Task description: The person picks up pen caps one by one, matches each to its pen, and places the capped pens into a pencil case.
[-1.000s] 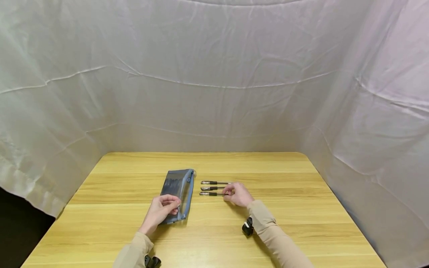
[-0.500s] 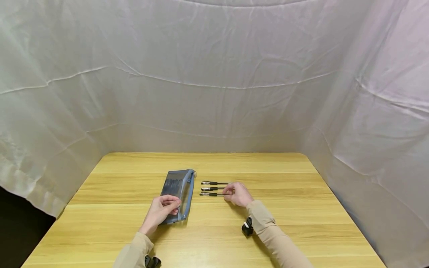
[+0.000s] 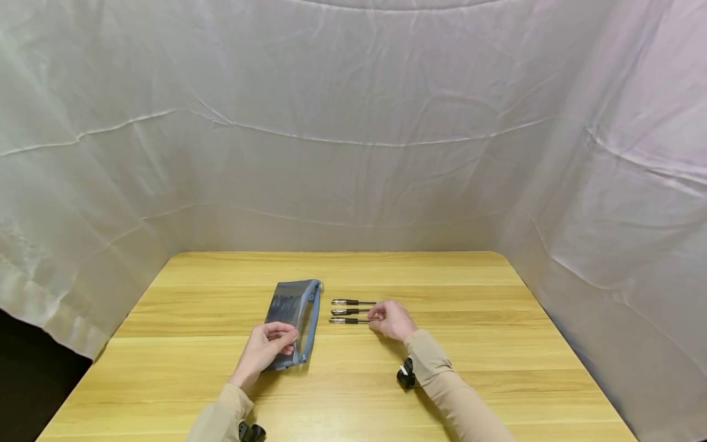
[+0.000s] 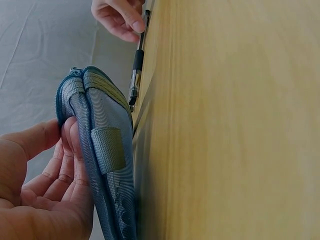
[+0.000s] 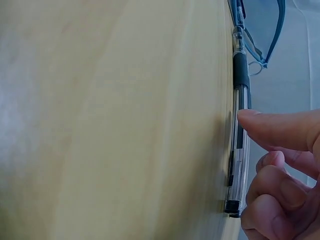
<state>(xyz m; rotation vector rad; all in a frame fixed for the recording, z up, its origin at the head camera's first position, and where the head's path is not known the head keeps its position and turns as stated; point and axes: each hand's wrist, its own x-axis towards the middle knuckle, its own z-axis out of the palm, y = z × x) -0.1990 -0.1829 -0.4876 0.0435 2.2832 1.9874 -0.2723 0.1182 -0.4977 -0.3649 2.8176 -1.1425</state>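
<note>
A blue pencil pouch (image 3: 310,325) with a see-through front lies on the left half of the table, its zipped side gaping open. My left hand (image 3: 265,348) pinches the near part of its opening between thumb and fingers. Dark stripes show through the pouch's clear side. To the right of it, three black gel pens with clear caps lie parallel on the table. My right hand (image 3: 393,320) has thumb and index finger at the barrel of the nearest pen (image 3: 343,320); in the right wrist view the thumb (image 5: 272,127) touches that pen. The hand hides the pens' right ends.
The middle pen (image 3: 345,312) and the far pen (image 3: 345,302) lie close behind the nearest one. A small metal ring (image 3: 321,286) hangs at the pouch's far corner. Pale cloth (image 3: 353,184) surrounds the wooden table (image 3: 353,393) at the back and sides.
Almost nothing moves. The right forearm shifts very slightly to the left; both hands, the pouch and the pens keep their places.
</note>
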